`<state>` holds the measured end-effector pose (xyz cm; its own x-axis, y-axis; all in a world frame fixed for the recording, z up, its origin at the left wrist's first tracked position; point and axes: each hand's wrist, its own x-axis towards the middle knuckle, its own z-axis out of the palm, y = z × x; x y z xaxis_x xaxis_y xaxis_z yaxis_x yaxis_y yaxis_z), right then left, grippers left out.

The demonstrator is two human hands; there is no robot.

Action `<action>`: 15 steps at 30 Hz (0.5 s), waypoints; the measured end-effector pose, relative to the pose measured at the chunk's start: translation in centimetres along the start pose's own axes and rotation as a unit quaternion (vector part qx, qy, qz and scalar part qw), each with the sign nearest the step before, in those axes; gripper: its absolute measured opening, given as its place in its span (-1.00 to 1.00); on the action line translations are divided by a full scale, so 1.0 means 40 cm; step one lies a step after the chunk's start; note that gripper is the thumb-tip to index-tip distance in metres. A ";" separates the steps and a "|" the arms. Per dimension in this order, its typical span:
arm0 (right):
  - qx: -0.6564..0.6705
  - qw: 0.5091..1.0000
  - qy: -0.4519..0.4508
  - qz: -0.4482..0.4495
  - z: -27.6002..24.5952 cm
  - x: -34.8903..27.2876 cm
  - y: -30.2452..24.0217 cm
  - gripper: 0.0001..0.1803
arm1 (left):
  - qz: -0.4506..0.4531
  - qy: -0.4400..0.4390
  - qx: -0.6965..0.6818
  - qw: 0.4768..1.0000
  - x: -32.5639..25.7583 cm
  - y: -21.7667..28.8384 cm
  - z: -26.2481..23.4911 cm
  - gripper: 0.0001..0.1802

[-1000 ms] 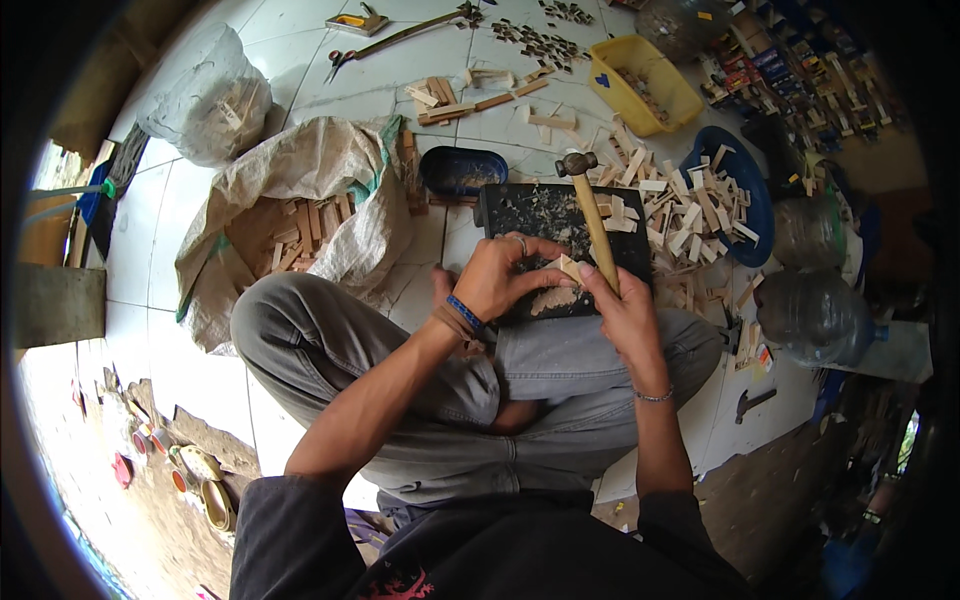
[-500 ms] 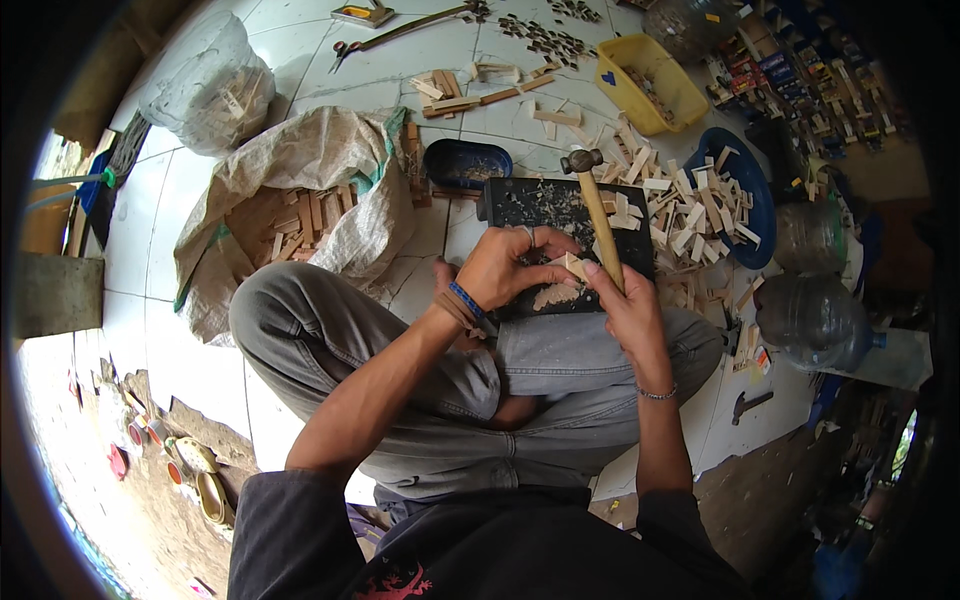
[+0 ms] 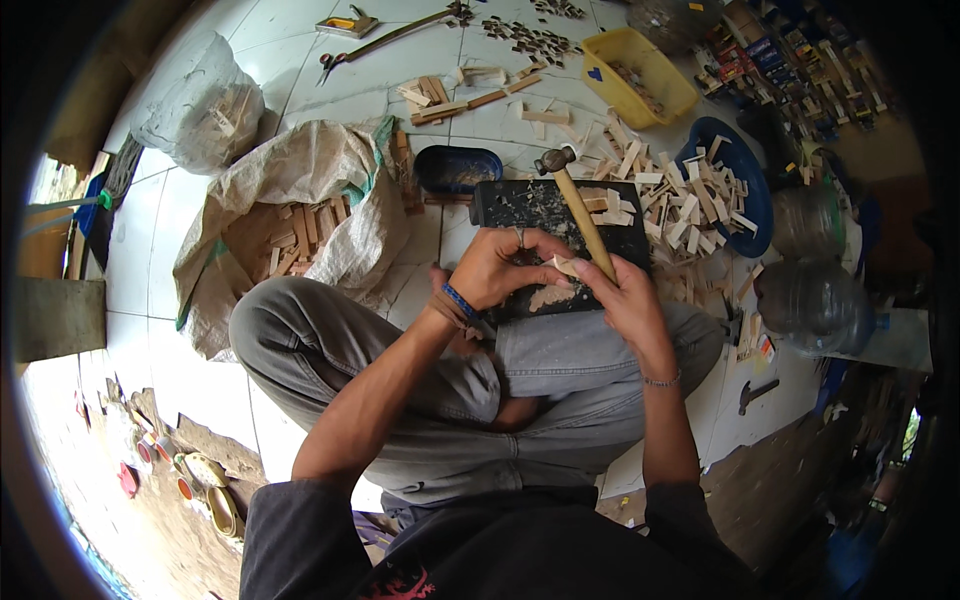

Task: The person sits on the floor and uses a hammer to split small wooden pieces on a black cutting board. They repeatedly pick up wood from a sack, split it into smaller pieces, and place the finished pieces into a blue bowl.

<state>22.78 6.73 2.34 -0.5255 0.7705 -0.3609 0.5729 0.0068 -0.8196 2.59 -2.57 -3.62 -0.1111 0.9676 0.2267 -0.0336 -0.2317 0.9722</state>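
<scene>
Left hand (image 3: 500, 272): thumb and finger pinching wood piece (image 3: 566, 266)
Right hand (image 3: 634, 308): curled round hammer (image 3: 584, 218), thumb at wood piece
Hidden: right fingertips

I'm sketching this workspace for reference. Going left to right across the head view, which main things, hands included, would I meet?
Whitish woven sack → left hand → right hand → round blue basin → large clear plastic bottle.
</scene>
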 end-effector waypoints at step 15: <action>0.155 0.984 -0.055 0.066 0.016 0.028 -0.019 -0.72 | -0.038 0.041 -0.074 0.996 -0.005 -0.045 0.025 -0.70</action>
<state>21.37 7.19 2.28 -0.5345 0.6780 -0.5046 0.4304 -0.2955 -0.8529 3.67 -2.25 -5.37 -0.1826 0.9728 0.1424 -0.1893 -0.1769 0.9658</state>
